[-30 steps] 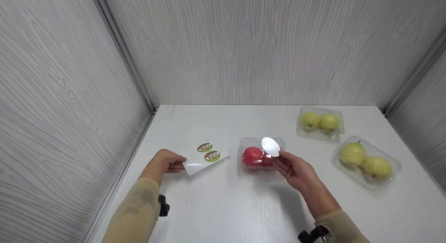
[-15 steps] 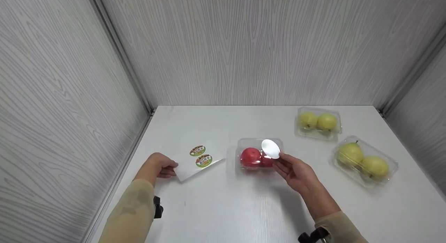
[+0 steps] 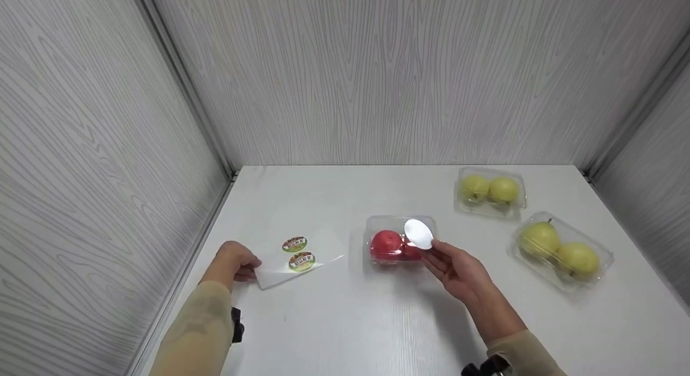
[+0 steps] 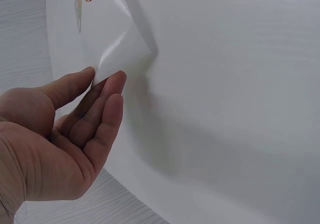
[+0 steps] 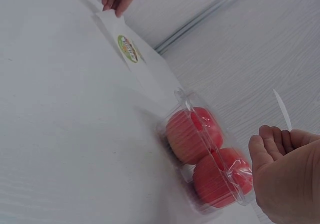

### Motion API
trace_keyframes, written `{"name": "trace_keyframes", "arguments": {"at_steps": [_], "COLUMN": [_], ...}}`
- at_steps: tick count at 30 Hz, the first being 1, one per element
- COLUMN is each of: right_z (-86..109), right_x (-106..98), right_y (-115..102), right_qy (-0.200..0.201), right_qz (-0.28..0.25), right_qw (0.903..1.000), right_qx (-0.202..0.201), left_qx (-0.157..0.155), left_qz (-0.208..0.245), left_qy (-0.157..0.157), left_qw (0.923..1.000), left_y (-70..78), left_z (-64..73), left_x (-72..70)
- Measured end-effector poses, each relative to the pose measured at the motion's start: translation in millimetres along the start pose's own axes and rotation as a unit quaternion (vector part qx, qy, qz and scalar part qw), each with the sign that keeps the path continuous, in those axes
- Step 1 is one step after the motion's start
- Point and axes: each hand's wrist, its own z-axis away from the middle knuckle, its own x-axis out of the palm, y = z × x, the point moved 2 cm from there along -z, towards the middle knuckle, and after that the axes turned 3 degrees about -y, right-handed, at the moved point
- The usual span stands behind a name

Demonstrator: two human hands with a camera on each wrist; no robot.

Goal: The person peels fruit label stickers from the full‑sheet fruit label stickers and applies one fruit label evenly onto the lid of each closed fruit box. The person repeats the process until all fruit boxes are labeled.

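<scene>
My left hand (image 3: 235, 259) pinches the near left corner of a white sticker sheet (image 3: 274, 278) between thumb and fingers. Two oval printed stickers (image 3: 302, 261) remain on the sheet, and its front edge is lifted and bent. In my right hand (image 3: 458, 269), an oval sticker (image 3: 419, 234), its face glaring white in the head view, is pinched at its lower edge. The sticker hovers over the right part of a clear plastic box (image 3: 376, 222) that holds two red apples (image 5: 194, 135). The right wrist view catches that sticker edge-on, apart from the box.
Two more clear boxes stand to the right, each with two yellow-green pears: one box (image 3: 488, 210) at the back, another box (image 3: 555, 276) nearer and turned at an angle. Grey wood-grain walls (image 3: 356, 74) enclose the white table (image 3: 345, 333) at the back and sides.
My left hand has drawn the sticker sheet leftward and nearer to me, and its front edge has come lower. The right hand keeps the sticker over the apple box, almost unmoved.
</scene>
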Motion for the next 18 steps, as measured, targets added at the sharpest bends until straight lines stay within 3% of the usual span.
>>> {"name": "trace_keyframes", "arguments": {"at_steps": [5,9,13,18], "right_z": [1.2,2.6,2.8,1.8], "right_x": [-1,-2,-1,0], "right_y": [1,1,1,1], "right_qy": [-0.002,-0.003,0.002,0.011], "right_qz": [0.001,0.003,0.001,0.001], "right_qw": [1.0000,1.0000,1.0000,0.9999], "right_qx": [-0.003,-0.003,-0.002,-0.003], "left_qx": [0.010,0.023,0.067,0.167], "left_qz": [-0.045,-0.099,-0.167,-0.209], "left_qy": [0.021,0.060,0.120,0.187], "left_qw": [0.9987,0.9930,0.9763,0.9454], "left_y": [1.1,8.2,24.2,56.6], "left_z": [3.0,8.1,14.2,22.1], "left_x": [-3.1,-4.1,-0.5,19.9]}}
